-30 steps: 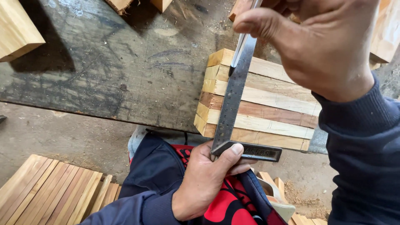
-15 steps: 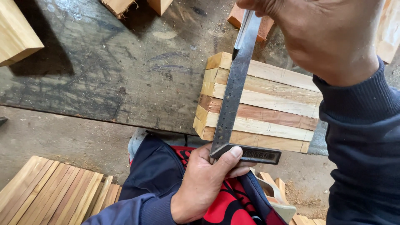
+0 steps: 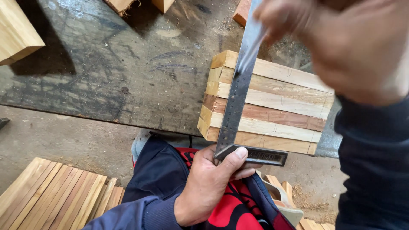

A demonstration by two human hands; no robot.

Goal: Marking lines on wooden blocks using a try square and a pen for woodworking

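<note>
Left hand point(image 3: 208, 187) fingers pinch the try square point(image 3: 238, 98) stock at the desk point(image 3: 106, 72) edge, blade laid across the row of wooden slats point(image 3: 281, 106); right hand point(image 3: 341, 42) (blurred) seemingly pinches a pencil, grip unclear.

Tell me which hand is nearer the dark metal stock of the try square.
Left. The left hand grips the dark metal stock of the try square, thumb pressed on it. The right hand is blurred, up by the far end of the steel blade, away from it.

Dark navy long sleeves, bare left hand point(image 3: 208, 187), red-and-black garment beneath
</note>
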